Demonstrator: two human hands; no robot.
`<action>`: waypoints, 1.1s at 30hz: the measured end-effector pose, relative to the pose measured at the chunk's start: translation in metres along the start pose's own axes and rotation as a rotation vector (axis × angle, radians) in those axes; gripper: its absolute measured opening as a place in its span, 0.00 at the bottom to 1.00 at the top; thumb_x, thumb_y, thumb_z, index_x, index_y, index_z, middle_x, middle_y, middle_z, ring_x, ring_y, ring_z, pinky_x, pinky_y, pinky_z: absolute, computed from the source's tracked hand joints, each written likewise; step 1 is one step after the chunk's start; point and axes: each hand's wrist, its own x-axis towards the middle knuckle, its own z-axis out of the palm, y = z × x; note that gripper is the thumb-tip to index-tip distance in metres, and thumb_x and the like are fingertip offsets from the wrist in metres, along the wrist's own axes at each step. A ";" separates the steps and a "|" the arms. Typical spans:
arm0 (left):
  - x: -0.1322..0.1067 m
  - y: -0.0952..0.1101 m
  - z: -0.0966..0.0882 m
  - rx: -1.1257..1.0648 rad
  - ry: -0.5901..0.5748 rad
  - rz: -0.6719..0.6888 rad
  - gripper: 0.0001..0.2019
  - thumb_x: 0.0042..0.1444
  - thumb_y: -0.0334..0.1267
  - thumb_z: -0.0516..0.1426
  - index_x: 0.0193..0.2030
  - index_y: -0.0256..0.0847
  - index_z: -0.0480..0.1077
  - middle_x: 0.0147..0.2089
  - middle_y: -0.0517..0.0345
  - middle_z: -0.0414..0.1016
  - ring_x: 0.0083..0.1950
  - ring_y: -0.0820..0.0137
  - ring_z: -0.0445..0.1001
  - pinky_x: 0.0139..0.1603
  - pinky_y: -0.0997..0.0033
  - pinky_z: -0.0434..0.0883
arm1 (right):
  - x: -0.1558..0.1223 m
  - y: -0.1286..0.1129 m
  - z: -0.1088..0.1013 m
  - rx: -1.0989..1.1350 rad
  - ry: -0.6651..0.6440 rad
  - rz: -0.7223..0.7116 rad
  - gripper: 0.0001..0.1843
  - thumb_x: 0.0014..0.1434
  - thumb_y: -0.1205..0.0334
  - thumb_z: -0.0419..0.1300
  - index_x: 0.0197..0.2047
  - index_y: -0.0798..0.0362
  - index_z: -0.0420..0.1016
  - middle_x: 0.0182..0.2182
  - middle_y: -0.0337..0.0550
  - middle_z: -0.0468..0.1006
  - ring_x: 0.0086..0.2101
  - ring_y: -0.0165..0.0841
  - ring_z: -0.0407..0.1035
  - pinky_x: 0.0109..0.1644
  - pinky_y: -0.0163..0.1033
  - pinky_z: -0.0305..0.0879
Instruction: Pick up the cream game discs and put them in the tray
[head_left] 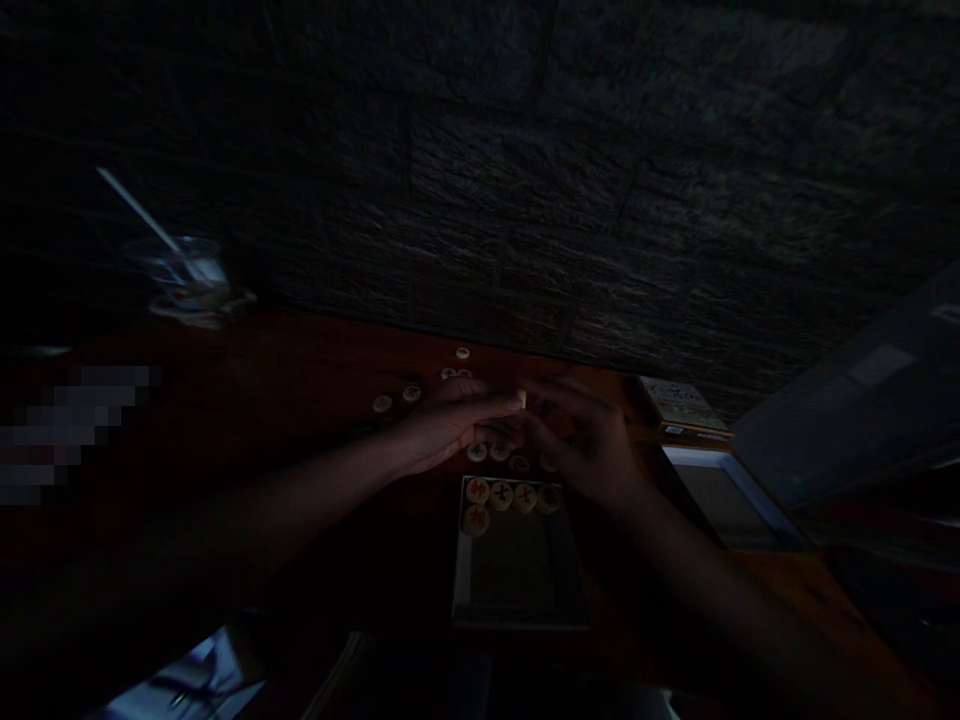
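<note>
In the dim light a small pale xiangqi piece [522, 399] shows edge-on between my two hands. My left hand [457, 420] reaches in from the left, its thumb tip against the piece and its other fingers curled below. From the right, my right hand [589, 440] meets it with thumb and forefinger closing around the same piece. Just below is an open box tray [517, 575]; a row of round pieces with red and dark characters lines its far edge. One red-marked piece [476, 520] sits beneath that row at the left. More loose pieces [477, 452] lie under my hands.
Several scattered pieces [412, 394] lie on the dark wooden table [322, 350] toward the stone-textured wall [525, 200]. A plastic cup with a straw [184, 265] stands at the far left. At right are a printed box [684, 405] and an open box part [727, 495].
</note>
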 end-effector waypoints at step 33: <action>0.001 0.001 0.000 -0.039 -0.020 -0.026 0.14 0.56 0.39 0.70 0.45 0.31 0.81 0.43 0.46 0.83 0.41 0.66 0.82 0.45 0.66 0.78 | 0.003 0.001 -0.001 0.036 -0.028 -0.094 0.18 0.64 0.65 0.67 0.57 0.45 0.81 0.45 0.45 0.84 0.44 0.36 0.79 0.46 0.43 0.76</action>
